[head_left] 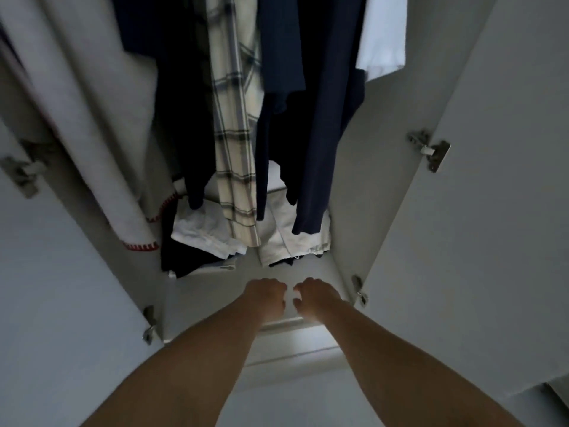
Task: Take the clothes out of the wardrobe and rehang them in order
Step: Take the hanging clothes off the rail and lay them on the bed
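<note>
An open white wardrobe (pixel 363 186) holds hanging clothes: a white garment with red trim (pixel 101 155) at the left, a dark piece (pixel 181 124), a plaid shirt (pixel 235 161), navy garments (pixel 320 134) and a white shirt (pixel 381 35) at the right. Folded white and dark clothes (pixel 203 238) lie on the wardrobe floor. My left hand (pixel 267 298) and my right hand (pixel 317 298) reach side by side over the bare front of the wardrobe floor, below the hanging clothes. Their fingers are curled and hold nothing.
Both wardrobe doors stand open, the left door (pixel 55 272) and the right door (pixel 492 211), with metal hinges (pixel 431 151) on their inner edges. A white drawer front (pixel 292 349) lies below the wardrobe floor, between my forearms.
</note>
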